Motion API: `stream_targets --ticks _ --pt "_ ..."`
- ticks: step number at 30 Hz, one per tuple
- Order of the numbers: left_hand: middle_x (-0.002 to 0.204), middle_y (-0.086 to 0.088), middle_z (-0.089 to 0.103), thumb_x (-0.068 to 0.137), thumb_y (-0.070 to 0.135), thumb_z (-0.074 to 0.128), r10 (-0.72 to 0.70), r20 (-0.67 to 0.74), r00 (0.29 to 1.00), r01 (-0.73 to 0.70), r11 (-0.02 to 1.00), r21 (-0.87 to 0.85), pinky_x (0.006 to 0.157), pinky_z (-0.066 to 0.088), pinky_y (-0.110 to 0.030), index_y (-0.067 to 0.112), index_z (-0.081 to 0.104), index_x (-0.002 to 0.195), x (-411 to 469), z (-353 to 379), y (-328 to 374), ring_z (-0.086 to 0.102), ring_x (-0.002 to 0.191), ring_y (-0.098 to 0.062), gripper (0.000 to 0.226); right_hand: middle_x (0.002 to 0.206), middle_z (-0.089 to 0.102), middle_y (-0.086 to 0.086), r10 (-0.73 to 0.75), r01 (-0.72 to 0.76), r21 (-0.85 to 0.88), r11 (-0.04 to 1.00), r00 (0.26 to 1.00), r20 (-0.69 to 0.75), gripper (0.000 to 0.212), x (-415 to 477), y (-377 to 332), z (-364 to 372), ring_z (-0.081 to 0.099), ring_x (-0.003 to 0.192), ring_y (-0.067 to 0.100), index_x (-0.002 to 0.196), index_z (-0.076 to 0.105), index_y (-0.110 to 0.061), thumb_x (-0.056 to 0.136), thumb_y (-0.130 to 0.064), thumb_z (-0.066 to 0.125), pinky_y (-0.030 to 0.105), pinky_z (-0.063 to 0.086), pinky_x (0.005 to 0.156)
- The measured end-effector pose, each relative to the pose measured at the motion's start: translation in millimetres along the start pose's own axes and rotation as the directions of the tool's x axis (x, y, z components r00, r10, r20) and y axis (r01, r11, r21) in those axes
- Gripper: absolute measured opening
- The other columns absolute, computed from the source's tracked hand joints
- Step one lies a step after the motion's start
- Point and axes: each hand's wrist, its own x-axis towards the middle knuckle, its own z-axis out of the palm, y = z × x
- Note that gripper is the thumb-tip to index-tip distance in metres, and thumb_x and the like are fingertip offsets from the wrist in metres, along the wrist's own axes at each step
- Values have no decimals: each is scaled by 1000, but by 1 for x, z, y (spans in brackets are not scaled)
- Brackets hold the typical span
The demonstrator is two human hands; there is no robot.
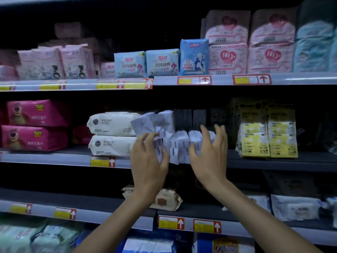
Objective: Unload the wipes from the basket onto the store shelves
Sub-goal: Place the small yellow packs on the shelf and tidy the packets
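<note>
Counted two pink bear packs (36, 125), two cream wipe packs (113, 136), two yellow packs (268, 134), two hands (148, 157).

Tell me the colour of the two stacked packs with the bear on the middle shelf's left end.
Magenta pink bear packs, clearest in the head view.

On the middle shelf (273, 162), the small white wipe packs (179, 147) fill the slot between the cream wipe packs (112, 136) on the left and the yellow packs (268, 136) on the right. Both hands, the left hand (148, 161) and the right hand (209, 152), press against this cluster. Free room remains between the right hand and the yellow packs, where the shelf surface is bare. Above the cluster there is a dark gap under the upper shelf (218, 80). Dark packs (191, 117) stand behind, closing the back.
</note>
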Motion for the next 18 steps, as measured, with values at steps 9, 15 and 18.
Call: stream_targets --ticks 9,15,18 --pt "107 0 67 92 35 73 -437 168 883 466 857 -222 76 54 -45 20 51 117 62 -8 -23 66 96 -28 36 146 49 9 16 -74 237 969 971 238 75 53 -81 16 54 129 31 160 27 -21 98 -40 63 42 50 97" --pt "99 6 66 90 26 76 -375 223 900 418 886 -199 72 43 -34 20 65 115 79 -7 -20 66 97 -25 28 126 67 4 166 -296 366 882 923 347 63 78 -75 44 66 109 27 147 44 -28 90 -32 72 33 54 78" --pt "97 3 71 89 19 76 -347 227 910 390 901 -188 71 40 -32 18 70 112 89 -7 -15 68 97 -27 24 119 68 -2 142 -270 414 869 939 314 53 78 -73 40 63 102 20 143 52 -30 93 -19 69 27 47 71"
